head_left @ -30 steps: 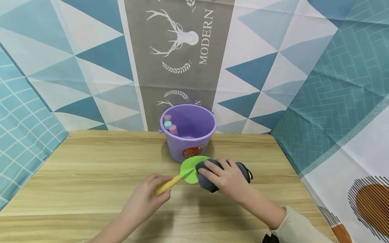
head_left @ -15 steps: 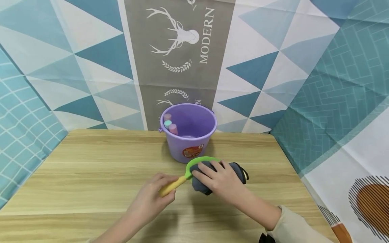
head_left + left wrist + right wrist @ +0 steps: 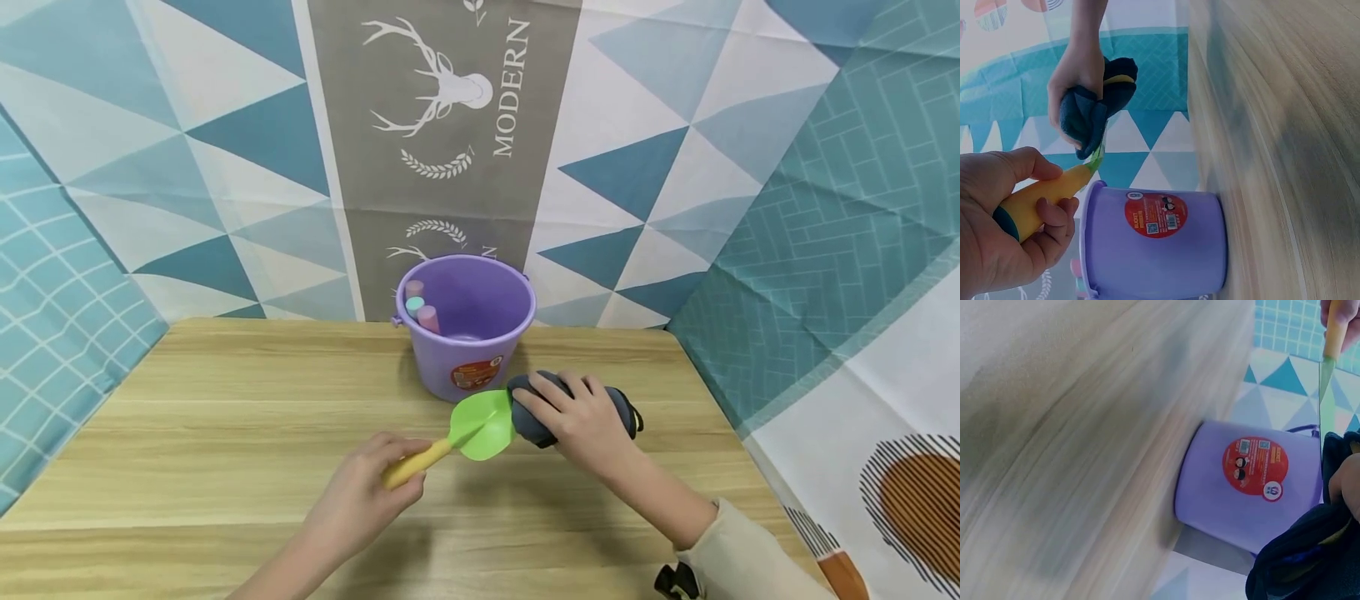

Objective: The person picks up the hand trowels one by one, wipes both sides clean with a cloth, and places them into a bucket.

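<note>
In the head view a toy shovel with a yellow handle (image 3: 420, 463) and a green blade (image 3: 483, 427) is held above the table. My left hand (image 3: 371, 479) grips the handle, fingers and thumb wrapped round it, as the left wrist view also shows. A dark blue-grey folded cloth (image 3: 531, 427) is bunched under my right hand (image 3: 581, 421), which grips it at the blade's right tip. Blade and cloth meet or nearly meet there; contact cannot be told. The right wrist view shows the cloth (image 3: 1304, 556) hiding part of the blade's end.
A purple bucket (image 3: 431, 362) stands on the wooden table (image 3: 225, 433) just beyond the shovel. Several pastel-capped sticks (image 3: 427, 320) lean inside its left wall. Patterned fabric (image 3: 637, 125) hangs behind and along both sides of the table.
My right hand and the cloth slid left over the blade, covering most of it, then moved back right and up, baring the green face. The left hand shifted slightly right, then back.
</note>
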{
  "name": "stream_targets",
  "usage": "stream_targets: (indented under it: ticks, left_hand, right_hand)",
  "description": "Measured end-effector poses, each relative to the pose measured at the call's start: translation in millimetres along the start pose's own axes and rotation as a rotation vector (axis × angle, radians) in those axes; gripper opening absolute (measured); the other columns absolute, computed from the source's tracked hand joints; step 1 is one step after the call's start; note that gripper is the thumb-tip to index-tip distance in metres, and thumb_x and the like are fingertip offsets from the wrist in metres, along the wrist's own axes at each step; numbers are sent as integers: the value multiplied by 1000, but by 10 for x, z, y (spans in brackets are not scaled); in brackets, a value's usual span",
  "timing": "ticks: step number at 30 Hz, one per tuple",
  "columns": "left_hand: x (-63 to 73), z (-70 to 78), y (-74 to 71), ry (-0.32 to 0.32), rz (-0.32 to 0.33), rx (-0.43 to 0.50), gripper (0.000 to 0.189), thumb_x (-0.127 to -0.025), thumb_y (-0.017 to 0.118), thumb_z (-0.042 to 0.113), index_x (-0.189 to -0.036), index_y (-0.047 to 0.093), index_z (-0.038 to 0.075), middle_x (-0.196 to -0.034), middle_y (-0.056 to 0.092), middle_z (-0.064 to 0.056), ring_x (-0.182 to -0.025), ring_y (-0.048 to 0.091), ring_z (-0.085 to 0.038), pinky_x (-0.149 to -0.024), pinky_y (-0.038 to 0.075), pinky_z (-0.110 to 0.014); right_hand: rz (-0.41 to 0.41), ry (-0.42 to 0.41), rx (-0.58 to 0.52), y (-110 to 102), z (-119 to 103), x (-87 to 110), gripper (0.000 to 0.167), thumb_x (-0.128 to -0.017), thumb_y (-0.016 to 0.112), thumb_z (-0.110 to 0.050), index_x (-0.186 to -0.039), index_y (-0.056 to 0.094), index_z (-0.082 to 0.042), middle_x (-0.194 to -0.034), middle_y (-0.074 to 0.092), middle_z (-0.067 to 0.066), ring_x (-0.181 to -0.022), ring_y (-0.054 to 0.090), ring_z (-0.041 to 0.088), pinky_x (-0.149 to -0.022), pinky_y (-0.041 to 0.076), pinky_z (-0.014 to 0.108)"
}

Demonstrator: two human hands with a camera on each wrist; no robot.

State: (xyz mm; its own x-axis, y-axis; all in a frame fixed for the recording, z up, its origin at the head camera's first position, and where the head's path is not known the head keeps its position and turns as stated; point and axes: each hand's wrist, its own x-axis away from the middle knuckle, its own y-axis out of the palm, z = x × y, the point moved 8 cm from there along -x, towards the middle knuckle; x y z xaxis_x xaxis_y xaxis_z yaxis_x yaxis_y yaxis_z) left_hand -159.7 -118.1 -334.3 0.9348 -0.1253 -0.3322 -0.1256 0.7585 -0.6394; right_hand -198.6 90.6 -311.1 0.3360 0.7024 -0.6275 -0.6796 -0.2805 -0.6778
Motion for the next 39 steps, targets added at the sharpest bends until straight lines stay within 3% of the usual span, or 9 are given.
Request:
stream_targets:
  ticks: [5, 8, 11, 16, 23, 26, 29, 34, 39]
  left_hand:
    - [-1, -33, 16, -38, -7, 13, 30, -72, 73, 2, -99, 71, 15, -92, 67, 2, -69, 50, -1, -61, 48, -17]
    - [-10, -36, 20, -51, -7, 13, 31, -73, 73, 2, -101, 71, 16, -93, 67, 2, -70, 50, -2, -61, 48, -17]
    - [-23, -34, 22, -60, -6, 12, 31, -74, 72, 3, -101, 71, 17, -94, 67, 2, -69, 50, -3, -60, 46, -17]
    - [-38, -5, 19, -35, 6, 8, 31, -74, 72, 3, -101, 71, 17, -93, 66, 2, -68, 48, -3, -58, 45, -17]
    - [-16, 44, -21, 23, 41, -18, 34, -72, 73, 1, -102, 71, 16, -95, 67, 3, -72, 51, -1, -62, 48, -18]
    - [-6, 37, -30, 21, 39, -16, 34, -72, 73, 0, -102, 71, 16, -97, 67, 3, -74, 52, -1, -63, 48, -18]
    - [3, 4, -27, -4, 24, -5, 34, -72, 73, 0, -101, 71, 16, -98, 67, 3, -75, 53, -2, -64, 49, -18]
    - [14, -55, -37, -21, 13, 18, 33, -72, 73, 1, -101, 71, 17, -98, 68, 3, -75, 54, -3, -64, 50, -17]
    - [20, -99, -82, -10, 42, 53, 33, -73, 73, 2, -101, 71, 19, -97, 68, 4, -74, 53, -2, -62, 49, -18]
  right_hand:
    - [35, -10, -54, -27, -90, 22, 44, -72, 73, -14, -115, 65, -20, -114, 65, 3, -89, 59, 29, -67, 50, 43]
    - [52, -54, -76, -54, -184, 7, 26, -91, 55, -16, -114, 65, -20, -113, 66, 2, -88, 60, 28, -65, 50, 41]
    - [62, -133, -76, -68, -308, -16, 32, -101, 36, -16, -113, 65, -22, -112, 66, 0, -87, 60, 24, -63, 48, 36]
    - [51, -218, -40, -52, -430, -33, 36, -102, 31, -15, -112, 65, -24, -110, 66, -3, -87, 59, 22, -62, 45, 33]
    - [-17, -183, 3, -4, -303, -33, 41, -103, 25, -16, -114, 64, -24, -113, 65, -1, -89, 60, 24, -63, 47, 36]
    - [-36, -149, -1, 13, -189, -9, 37, -102, 30, -15, -114, 64, -22, -114, 66, 1, -91, 61, 25, -64, 47, 37]
    - [-49, -109, -33, 26, -75, 16, 26, -93, 53, -14, -115, 64, -21, -115, 65, 2, -92, 60, 26, -65, 48, 38]
    - [-44, -10, -157, 17, 99, 46, 57, -63, 82, -11, -116, 63, -20, -116, 64, 4, -93, 59, 27, -70, 50, 42]
    - [-10, 146, -309, -8, 266, 72, 70, -55, 81, 2, -119, 61, -19, -120, 62, 5, -95, 57, 25, -78, 51, 43]
